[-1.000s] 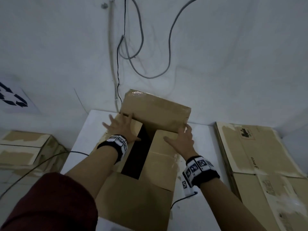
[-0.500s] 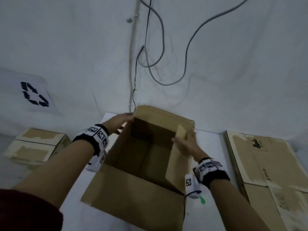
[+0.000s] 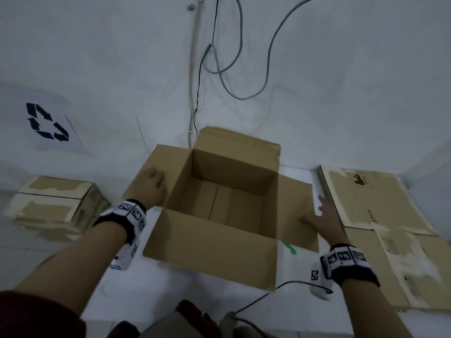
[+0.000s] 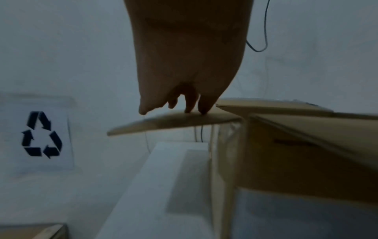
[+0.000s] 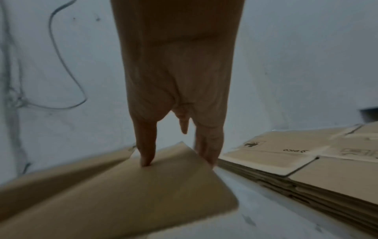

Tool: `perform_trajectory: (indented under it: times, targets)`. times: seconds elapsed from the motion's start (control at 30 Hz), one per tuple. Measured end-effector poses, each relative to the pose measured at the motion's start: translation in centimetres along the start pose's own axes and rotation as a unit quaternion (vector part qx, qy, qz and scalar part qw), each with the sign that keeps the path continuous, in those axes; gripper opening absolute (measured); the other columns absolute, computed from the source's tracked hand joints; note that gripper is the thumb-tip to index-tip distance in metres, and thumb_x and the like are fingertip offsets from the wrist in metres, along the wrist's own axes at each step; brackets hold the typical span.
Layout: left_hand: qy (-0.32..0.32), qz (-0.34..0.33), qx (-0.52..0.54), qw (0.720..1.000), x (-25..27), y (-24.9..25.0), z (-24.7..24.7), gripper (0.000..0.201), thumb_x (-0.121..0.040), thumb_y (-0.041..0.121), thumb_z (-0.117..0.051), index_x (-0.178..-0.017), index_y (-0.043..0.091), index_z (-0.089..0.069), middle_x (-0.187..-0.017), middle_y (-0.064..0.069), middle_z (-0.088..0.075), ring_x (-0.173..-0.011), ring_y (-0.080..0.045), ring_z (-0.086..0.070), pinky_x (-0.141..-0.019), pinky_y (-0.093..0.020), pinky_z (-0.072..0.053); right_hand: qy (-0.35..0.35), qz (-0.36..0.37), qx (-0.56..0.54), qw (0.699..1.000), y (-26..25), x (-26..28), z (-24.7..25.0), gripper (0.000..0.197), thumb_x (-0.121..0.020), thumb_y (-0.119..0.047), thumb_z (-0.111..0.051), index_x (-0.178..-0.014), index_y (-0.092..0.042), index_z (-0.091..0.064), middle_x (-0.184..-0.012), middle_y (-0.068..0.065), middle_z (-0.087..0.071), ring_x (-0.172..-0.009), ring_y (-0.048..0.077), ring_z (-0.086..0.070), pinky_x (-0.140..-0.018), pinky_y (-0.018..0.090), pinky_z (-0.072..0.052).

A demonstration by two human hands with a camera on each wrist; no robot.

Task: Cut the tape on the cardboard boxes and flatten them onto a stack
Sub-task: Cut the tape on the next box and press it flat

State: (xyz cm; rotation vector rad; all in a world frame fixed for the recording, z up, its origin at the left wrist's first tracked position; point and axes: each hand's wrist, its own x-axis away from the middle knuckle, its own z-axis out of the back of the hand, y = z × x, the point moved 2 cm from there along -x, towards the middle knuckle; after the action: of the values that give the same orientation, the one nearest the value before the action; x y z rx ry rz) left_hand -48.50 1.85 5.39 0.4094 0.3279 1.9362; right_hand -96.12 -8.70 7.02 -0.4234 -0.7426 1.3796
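Observation:
A brown cardboard box (image 3: 212, 254) stands upright on the white table (image 3: 156, 296) with all its top flaps folded outward and its inside bare. My left hand (image 3: 151, 186) lies flat, fingers straight, on the left flap (image 3: 156, 164); the left wrist view shows the fingertips (image 4: 201, 110) pressing that flap (image 4: 174, 120) down. My right hand (image 3: 322, 218) presses with spread fingers on the right flap (image 3: 295, 206); in the right wrist view its fingers (image 5: 146, 155) push on the flap (image 5: 163, 177). A stack of flattened boxes (image 3: 380, 228) lies to the right.
A taped, closed box (image 3: 53, 208) sits low at the left, below a recycling sign (image 3: 47, 123) on the wall. Cables (image 3: 219, 57) hang on the wall behind. A green mark (image 3: 290, 248) shows on the table by the box. A cable (image 3: 263, 296) runs from my right wrist.
The side flaps, nearly closed over the top a second ago, have swung fully outward. Both hands moved apart with them, left hand to the left, right hand to the right.

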Motion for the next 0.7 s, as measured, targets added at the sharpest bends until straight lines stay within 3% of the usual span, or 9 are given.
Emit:
perform_trajectory:
  times: [0.07, 0.13, 0.2, 0.3, 0.43, 0.5, 0.57, 0.63, 0.7]
  targets:
    - [0.021, 0.007, 0.026, 0.999, 1.2, 1.2, -1.2, 0.063, -0.095, 0.047, -0.048, -0.139, 0.002, -0.042, -0.143, -0.024, -0.036, -0.131, -0.040, -0.033, -0.110, -0.044, -0.026, 0.032, 0.042, 0.086, 0.995, 0.2, 1.6, -2.4, 0.066, -0.083, -0.041, -0.064, -0.141, -0.017, -0.048, -0.137, 0.020, -0.051, -0.120, 0.036, -0.054, -0.094, 0.040, -0.049]
    - [0.001, 0.039, 0.053, 0.998, 1.9, 1.7, -2.2, 0.070, -0.091, 0.044, -0.058, -0.145, 0.008, -0.033, -0.146, -0.021, -0.029, -0.132, -0.038, -0.031, -0.110, -0.041, -0.025, 0.056, 0.089, 0.076, 0.992, -0.4, 3.8, -5.2, 0.052, -0.089, -0.042, -0.044, -0.127, -0.012, -0.061, -0.124, 0.020, -0.060, -0.109, 0.033, -0.059, -0.088, 0.029, -0.045]
    - [-0.054, 0.052, 0.111, 0.991, 2.2, 1.9, -3.0, 0.068, -0.094, 0.024, -0.055, -0.151, 0.010, -0.021, -0.152, -0.019, -0.020, -0.136, -0.038, -0.030, -0.112, -0.042, -0.028, 0.038, 0.098, 0.001, 0.994, -1.3, 6.3, -8.1, 0.046, -0.101, -0.037, -0.045, -0.138, -0.010, -0.053, -0.136, 0.014, -0.054, -0.124, 0.029, -0.051, -0.098, 0.027, -0.037]
    - [-0.098, 0.058, 0.199, 0.973, 2.5, 1.8, -3.5, 0.063, -0.094, 0.003, -0.041, -0.153, 0.014, -0.021, -0.151, -0.019, -0.028, -0.133, -0.038, -0.037, -0.110, -0.044, -0.032, -0.043, 0.046, -0.107, 0.992, -2.0, 9.1, -10.9, 0.083, -0.090, -0.054, -0.061, -0.156, -0.024, -0.019, -0.158, -0.004, -0.029, -0.143, 0.019, -0.031, -0.117, 0.038, -0.028]
    - [-0.108, 0.049, 0.289, 0.950, 2.7, 2.0, -3.0, 0.055, -0.095, -0.002, -0.035, -0.146, 0.017, -0.038, -0.137, -0.012, -0.051, -0.122, -0.033, -0.050, -0.103, -0.043, -0.040, -0.128, 0.089, -0.121, 0.980, -2.4, 9.4, -9.5, 0.112, -0.072, -0.061, -0.078, -0.154, -0.044, -0.003, -0.161, -0.017, -0.009, -0.146, 0.012, -0.019, -0.117, 0.039, -0.026]
    - [-0.105, 0.045, 0.300, 0.947, 2.8, 2.1, -2.9, 0.054, -0.095, -0.002, -0.036, -0.145, 0.018, -0.038, -0.140, -0.012, -0.050, -0.122, -0.032, -0.049, -0.105, -0.044, -0.039, -0.191, 0.126, -0.006, 0.973, -1.8, 9.4, -9.2, 0.118, -0.055, -0.069, -0.084, -0.151, -0.046, -0.020, -0.160, -0.018, 0.011, -0.147, 0.011, -0.007, -0.117, 0.042, -0.027]
    - [-0.090, 0.042, 0.318, 0.943, 2.9, 2.0, -3.1, 0.053, -0.095, 0.001, -0.037, -0.145, 0.019, -0.039, -0.141, -0.012, -0.049, -0.123, -0.032, -0.049, -0.105, -0.043, -0.039, -0.179, 0.116, 0.126, 0.969, -1.4, 9.1, -9.8, 0.097, -0.050, -0.079, -0.078, -0.134, -0.036, -0.054, -0.161, -0.007, 0.021, -0.151, 0.023, 0.003, -0.120, 0.047, -0.021]
    - [-0.075, 0.049, 0.350, 0.932, 3.3, 1.8, -3.1, 0.050, -0.095, 0.014, -0.047, -0.144, 0.018, -0.041, -0.142, -0.010, -0.048, -0.127, -0.030, -0.047, -0.107, -0.042, -0.037, -0.100, 0.187, 0.240, 0.947, -1.6, 8.8, -10.5, 0.066, -0.059, -0.077, -0.071, -0.109, -0.034, -0.069, -0.163, 0.000, 0.016, -0.150, 0.029, 0.010, -0.120, 0.053, -0.004]
    - [-0.051, 0.060, 0.402, 0.912, 3.7, 1.1, -3.1, 0.052, -0.096, 0.031, -0.055, -0.144, 0.014, -0.041, -0.145, -0.008, -0.046, -0.132, -0.028, -0.043, -0.111, -0.039, -0.031, -0.033, 0.298, 0.319, 0.899, -2.5, 8.8, -10.9, 0.046, -0.068, -0.069, -0.069, -0.095, -0.032, -0.074, -0.163, 0.000, -0.010, -0.151, 0.027, -0.004, -0.117, 0.053, 0.003]
